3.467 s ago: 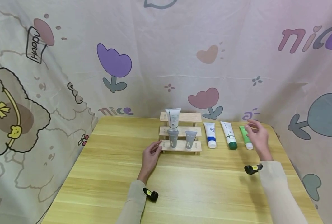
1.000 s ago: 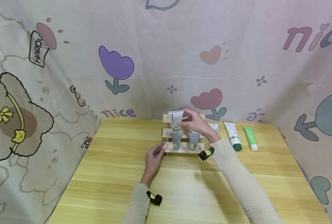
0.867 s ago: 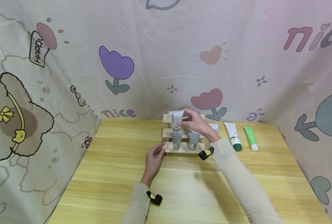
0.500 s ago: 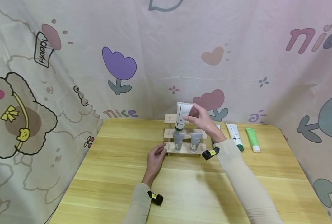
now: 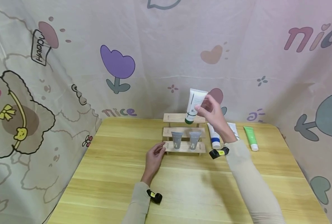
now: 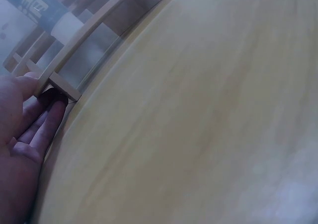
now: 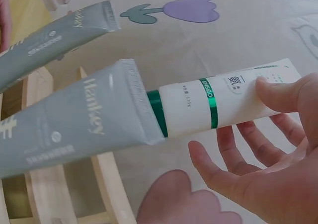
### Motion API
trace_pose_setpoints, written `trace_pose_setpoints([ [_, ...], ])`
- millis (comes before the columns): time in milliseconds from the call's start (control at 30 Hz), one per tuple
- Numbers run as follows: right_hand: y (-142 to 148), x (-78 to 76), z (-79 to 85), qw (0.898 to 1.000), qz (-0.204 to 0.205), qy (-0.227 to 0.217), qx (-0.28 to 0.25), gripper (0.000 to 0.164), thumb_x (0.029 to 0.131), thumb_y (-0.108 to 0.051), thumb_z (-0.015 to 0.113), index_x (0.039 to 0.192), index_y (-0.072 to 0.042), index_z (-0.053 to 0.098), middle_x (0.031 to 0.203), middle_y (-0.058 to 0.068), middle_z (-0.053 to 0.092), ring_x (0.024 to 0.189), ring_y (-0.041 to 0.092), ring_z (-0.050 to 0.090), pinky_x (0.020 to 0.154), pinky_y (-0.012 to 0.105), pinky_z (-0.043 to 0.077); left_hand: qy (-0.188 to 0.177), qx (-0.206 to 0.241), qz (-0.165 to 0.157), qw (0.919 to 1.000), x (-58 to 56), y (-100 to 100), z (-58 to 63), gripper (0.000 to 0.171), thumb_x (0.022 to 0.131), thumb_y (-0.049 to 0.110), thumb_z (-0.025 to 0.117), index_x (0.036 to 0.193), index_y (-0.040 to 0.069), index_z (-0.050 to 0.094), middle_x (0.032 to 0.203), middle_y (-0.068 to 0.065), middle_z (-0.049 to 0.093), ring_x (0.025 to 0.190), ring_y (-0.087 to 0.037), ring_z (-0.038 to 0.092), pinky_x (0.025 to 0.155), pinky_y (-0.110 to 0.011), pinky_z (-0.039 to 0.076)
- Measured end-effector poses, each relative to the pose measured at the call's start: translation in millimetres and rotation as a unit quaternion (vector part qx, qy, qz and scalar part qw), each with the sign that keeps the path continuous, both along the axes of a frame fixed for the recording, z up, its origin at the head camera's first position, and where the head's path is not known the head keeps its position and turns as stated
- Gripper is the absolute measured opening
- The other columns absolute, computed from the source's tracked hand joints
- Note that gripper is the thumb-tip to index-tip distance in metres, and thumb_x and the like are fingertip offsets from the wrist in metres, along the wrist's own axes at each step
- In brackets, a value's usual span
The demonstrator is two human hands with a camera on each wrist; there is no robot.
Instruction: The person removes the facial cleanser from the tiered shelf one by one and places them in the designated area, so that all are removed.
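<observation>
In the head view my right hand (image 5: 215, 115) holds a white cream tube (image 5: 195, 101), thumb on one face and fingers behind. Its green cap points down and overlaps the top shelf in this view. A stepped wooden display rack (image 5: 175, 117) has three shelves. Two grey tubes (image 5: 177, 140) stand caps down on the lowest one. At that shelf's left end my left hand (image 5: 153, 159) grips the rack; the left wrist view shows fingers (image 6: 48, 124) under the board. A grey tube (image 7: 74, 119) partly covers the green cap in the right wrist view.
Right of the rack lie a white tube with a blue band (image 5: 214, 140), another white tube (image 5: 233, 127) partly behind my right wrist, and a light green tube (image 5: 251, 138). A patterned cloth (image 5: 160, 62) hangs behind the wooden table (image 5: 182, 193).
My right hand reached from the green tube to the rack, gripped the white tube standing there, and has lifted it up and to the right. My left hand has stayed at the rack.
</observation>
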State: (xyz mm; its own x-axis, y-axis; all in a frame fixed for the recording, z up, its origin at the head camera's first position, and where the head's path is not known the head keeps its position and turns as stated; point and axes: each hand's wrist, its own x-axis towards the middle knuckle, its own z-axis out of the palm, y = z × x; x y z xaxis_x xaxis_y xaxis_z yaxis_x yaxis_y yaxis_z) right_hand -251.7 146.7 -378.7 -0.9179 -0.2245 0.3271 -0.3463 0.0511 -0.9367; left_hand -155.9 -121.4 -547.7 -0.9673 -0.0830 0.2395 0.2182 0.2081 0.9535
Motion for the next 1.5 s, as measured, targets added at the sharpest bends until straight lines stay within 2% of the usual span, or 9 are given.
trace_pose_setpoints([
  [67,3.2,3.1,3.8,1.0,-0.005,-0.003,-0.006,0.038,0.102,-0.014,0.066,0.138,-0.012,0.052,0.128,0.013,0.061,0.119,0.027,0.06,0.092,0.038,0.061,-0.001,0.003,0.0,1.0,-0.2,-0.1,0.1,0.028,0.101,0.003,0.065,0.127,-0.007,0.067,0.127,-0.025,0.067,0.115,-0.037,0.067,0.094,-0.035,0.058],
  [300,19.3,11.5,6.2,0.999,-0.043,0.004,-0.001,0.04,0.103,-0.02,0.064,0.141,-0.015,0.05,0.127,0.008,0.058,0.12,0.024,0.059,0.094,0.036,0.059,-0.012,0.013,0.005,0.9998,-15.9,-3.9,-36.5,0.03,0.101,0.011,0.067,0.129,0.001,0.068,0.13,-0.018,0.067,0.117,-0.035,0.066,0.096,-0.034,0.057],
  [333,21.2,12.9,6.3,0.999,-0.048,0.007,-0.003,0.041,0.104,-0.019,0.064,0.142,-0.015,0.05,0.126,0.007,0.058,0.119,0.023,0.059,0.094,0.036,0.058,-0.01,0.016,0.004,0.9998,-16.2,-4.5,-37.8,0.03,0.101,0.013,0.067,0.129,0.002,0.069,0.13,-0.017,0.068,0.117,-0.034,0.066,0.096,-0.034,0.057],
  [533,32.4,22.2,4.7,0.997,-0.075,0.006,-0.024,0.044,0.104,-0.017,0.062,0.147,-0.014,0.05,0.121,0.005,0.058,0.116,0.022,0.059,0.089,0.03,0.057,-0.009,0.021,0.004,0.9997,-16.3,-5.8,-37.5,0.029,0.101,0.018,0.069,0.128,0.007,0.071,0.129,-0.013,0.069,0.117,-0.031,0.067,0.095,-0.033,0.058],
  [767,44.9,40.1,-4.8,0.993,-0.116,0.001,-0.005,0.049,0.104,-0.022,0.063,0.15,-0.014,0.048,0.129,0.011,0.059,0.117,0.021,0.059,0.089,0.026,0.057,-0.023,0.015,0.006,0.9996,-16.3,-4.9,-36.3,0.028,0.101,0.017,0.068,0.128,0.009,0.071,0.128,-0.011,0.07,0.116,-0.027,0.068,0.095,-0.029,0.057],
  [1000,53.8,58.0,-19.2,0.983,-0.185,0.016,0.007,0.049,0.101,-0.016,0.068,0.147,-0.01,0.051,0.131,0.019,0.062,0.112,0.016,0.062,0.092,0.022,0.055,-0.013,0.017,0.005,0.9998,-17.3,-4.8,-36.7,0.028,0.1,0.015,0.069,0.127,0.008,0.071,0.125,-0.013,0.071,0.115,-0.029,0.068,0.093,-0.028,0.058],
  [1133,56.2,66.6,-27.0,0.974,-0.226,0.023,0.016,0.049,0.099,-0.013,0.07,0.144,-0.011,0.052,0.126,0.017,0.065,0.109,0.014,0.063,0.094,0.021,0.053,-0.009,0.023,0.002,0.9997,-18.0,-5.3,-37.0,0.028,0.1,0.015,0.069,0.127,0.007,0.071,0.126,-0.014,0.071,0.115,-0.03,0.068,0.094,-0.029,0.058],
  [1367,59.7,85.2,-47.6,0.966,-0.258,0.027,0.015,0.047,0.099,-0.009,0.069,0.143,-0.008,0.052,0.115,0.014,0.067,0.099,0.015,0.066,0.08,0.018,0.057,0.005,0.023,0.005,0.9997,-16.4,-4.4,-37.6,0.03,0.1,0.01,0.068,0.129,0.001,0.068,0.13,-0.018,0.068,0.116,-0.036,0.067,0.095,-0.039,0.058],
  [1500,61.3,95.6,-63.4,0.961,-0.274,0.023,0.024,0.047,0.1,-0.008,0.066,0.145,-0.007,0.05,0.111,0.011,0.066,0.098,0.013,0.064,0.075,0.016,0.056,0.006,0.02,0.006,0.9998,-16.7,-5.2,-37.7,0.029,0.1,0.011,0.068,0.128,0.003,0.069,0.129,-0.015,0.069,0.115,-0.033,0.068,0.094,-0.036,0.058],
])
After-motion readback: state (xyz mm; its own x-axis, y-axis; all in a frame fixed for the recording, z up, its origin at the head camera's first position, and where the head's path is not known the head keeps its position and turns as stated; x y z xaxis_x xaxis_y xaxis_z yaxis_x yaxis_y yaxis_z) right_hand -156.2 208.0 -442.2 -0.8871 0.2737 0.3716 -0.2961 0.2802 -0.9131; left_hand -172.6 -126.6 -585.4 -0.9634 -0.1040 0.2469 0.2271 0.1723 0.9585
